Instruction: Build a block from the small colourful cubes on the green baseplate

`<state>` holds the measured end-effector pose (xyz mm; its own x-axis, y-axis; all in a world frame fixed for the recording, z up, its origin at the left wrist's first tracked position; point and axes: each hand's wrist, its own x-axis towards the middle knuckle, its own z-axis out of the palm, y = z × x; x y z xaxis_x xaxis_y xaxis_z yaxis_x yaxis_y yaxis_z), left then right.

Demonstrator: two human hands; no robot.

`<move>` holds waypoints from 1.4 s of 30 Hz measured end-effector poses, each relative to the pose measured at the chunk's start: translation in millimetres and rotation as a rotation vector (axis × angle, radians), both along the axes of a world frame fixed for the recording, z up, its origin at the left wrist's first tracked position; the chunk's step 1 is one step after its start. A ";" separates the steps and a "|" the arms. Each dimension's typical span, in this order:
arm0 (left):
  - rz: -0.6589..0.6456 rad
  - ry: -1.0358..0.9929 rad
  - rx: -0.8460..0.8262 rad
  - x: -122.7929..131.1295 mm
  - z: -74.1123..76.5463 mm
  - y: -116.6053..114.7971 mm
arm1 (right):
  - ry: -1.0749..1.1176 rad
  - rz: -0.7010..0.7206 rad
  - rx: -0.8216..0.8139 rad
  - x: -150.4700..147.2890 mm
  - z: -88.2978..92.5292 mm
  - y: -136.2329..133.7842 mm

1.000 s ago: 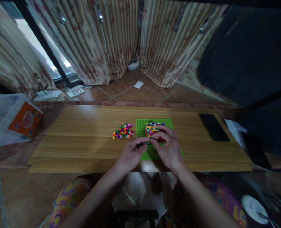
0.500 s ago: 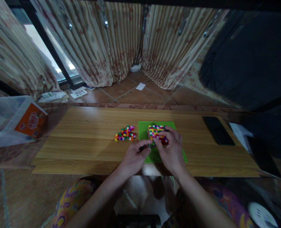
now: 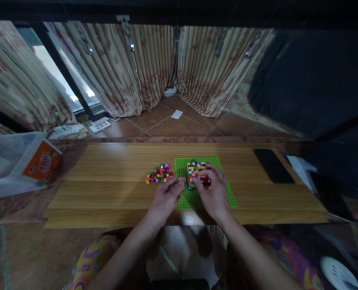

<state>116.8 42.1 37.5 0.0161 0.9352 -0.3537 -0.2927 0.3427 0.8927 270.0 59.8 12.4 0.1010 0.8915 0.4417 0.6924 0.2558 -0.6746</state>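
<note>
A green studded baseplate (image 3: 191, 200) lies on the wooden table, bearing a block of small multicoloured bricks (image 3: 194, 171). Over the right part of that block is my right hand (image 3: 214, 189), its thumb and fingers bent around the brick surface; whether a brick is between them is hidden. My left hand (image 3: 166, 199) hovers at the plate's left edge, apart from the block, fingers drawn together; anything in them is too small to make out. Just beyond it, left of the plate, lies a loose pile of coloured bricks (image 3: 159, 174).
The wooden table (image 3: 106, 177) has a black phone (image 3: 274, 166) at its right, with white paper (image 3: 300, 171) beyond. Left of the table stands a clear plastic bin (image 3: 9, 161) with an orange label. My knees are below the near edge.
My left hand has moved left, away from the brick block and my right hand. My right hand stays at the block. The view has tilted slightly upward.
</note>
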 end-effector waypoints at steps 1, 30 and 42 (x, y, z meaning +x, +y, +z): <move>0.025 -0.079 -0.035 -1.6 1.2 0.0 | 0.001 0.000 0.003 0.6 0.4 0.0; -0.014 -0.281 -0.093 -5.7 17.5 -5.3 | -0.268 0.282 0.164 -5.7 14.0 -12.8; 0.003 -0.020 0.000 -2.5 6.2 -3.5 | -0.255 0.205 0.153 4.2 13.9 -5.1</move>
